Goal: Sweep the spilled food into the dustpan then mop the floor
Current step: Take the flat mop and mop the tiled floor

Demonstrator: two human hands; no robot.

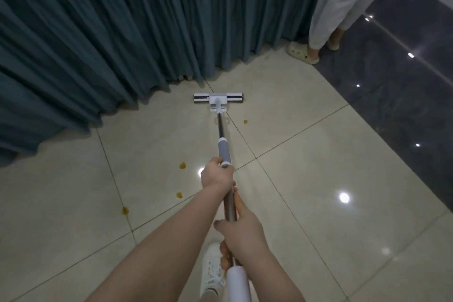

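Note:
I hold a long mop with both hands. Its flat white head (218, 98) lies on the pale floor tiles near the foot of the curtain. My left hand (217, 174) grips the shaft just below the grey sleeve (224, 152). My right hand (241, 233) grips the metal shaft (230, 206) lower down, above the white end grip (239, 284). Several small yellow-brown food bits lie on the tiles: one to the right of the shaft (245, 121), others to the left (182, 166), (179, 195), (125, 210).
A dark teal curtain (110, 32) hangs along the far side down to the floor. A person in pale trousers and slippers (304, 52) stands at the back right. A dark glossy floor strip (397, 86) runs along the right. My white shoe (212, 270) is below the hands.

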